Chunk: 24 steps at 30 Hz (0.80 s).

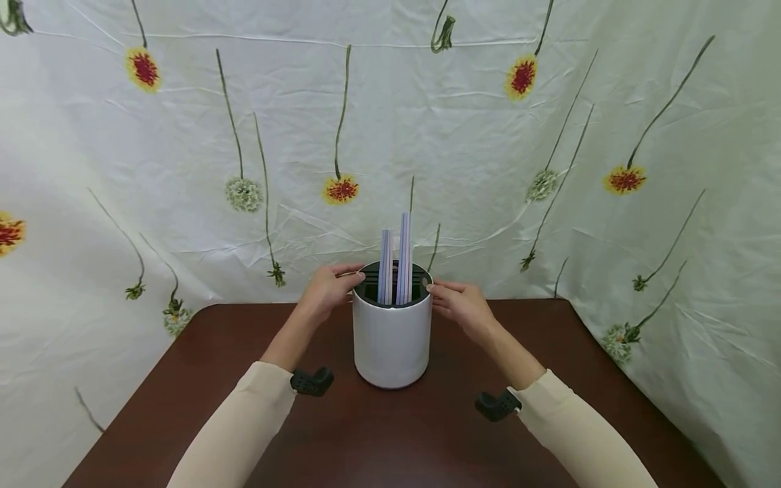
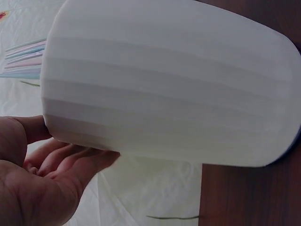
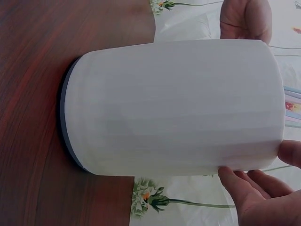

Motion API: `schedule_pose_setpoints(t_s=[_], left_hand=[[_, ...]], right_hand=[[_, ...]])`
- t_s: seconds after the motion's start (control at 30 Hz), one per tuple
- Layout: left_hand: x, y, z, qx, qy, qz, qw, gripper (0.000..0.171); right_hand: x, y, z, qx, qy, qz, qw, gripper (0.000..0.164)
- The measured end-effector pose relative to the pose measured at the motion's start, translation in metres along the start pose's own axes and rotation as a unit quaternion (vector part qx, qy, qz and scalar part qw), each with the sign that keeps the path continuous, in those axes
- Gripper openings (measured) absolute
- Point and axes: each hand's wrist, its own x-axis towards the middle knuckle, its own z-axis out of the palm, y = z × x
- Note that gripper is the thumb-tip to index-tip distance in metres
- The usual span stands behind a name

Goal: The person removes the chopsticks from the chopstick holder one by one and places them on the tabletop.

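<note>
A white, faintly ribbed cylindrical holder [image 1: 392,346] stands upright on the table, with a dark slotted insert [image 1: 366,291] in its top and a dark base ring [image 3: 62,113]. Two upright bundles of thin pastel-striped sticks, a shorter one [image 1: 385,268] and a taller one [image 1: 405,261], rise from the insert. My left hand [image 1: 329,290] pinches the rim on the left, thumb over the edge and fingers along the outer wall. On the opposite side, my right hand [image 1: 464,305] grips the rim the same way, its fingertips against the wall in the right wrist view.
The dark brown wooden table [image 1: 390,440] has its far edge just behind the holder. White cloth [image 1: 293,135] printed with flowers hangs behind and on both sides. Each wrist bears a black strap mount, one left [image 1: 312,382] and one right [image 1: 497,405].
</note>
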Motion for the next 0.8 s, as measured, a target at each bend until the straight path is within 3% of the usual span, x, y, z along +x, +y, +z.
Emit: schedule_pose_setpoints(t_s=[0.3, 0.57, 0.8], left_hand=[[0.000, -0.007, -0.002, -0.029, -0.005, 0.014, 0.9995, 0.044], [-0.001, -0.009, -0.004, -0.040, 0.001, 0.016, 0.9991, 0.043], [-0.001, -0.011, -0.003, -0.037, 0.005, 0.016, 0.9992, 0.044]], right_hand=[[0.004, -0.004, -0.006, -0.016, -0.016, 0.001, 1.000, 0.052], [0.004, -0.037, -0.006, -0.081, -0.005, -0.064, 0.995, 0.037], [0.006, -0.055, 0.001, -0.064, -0.011, -0.097, 0.993, 0.033]])
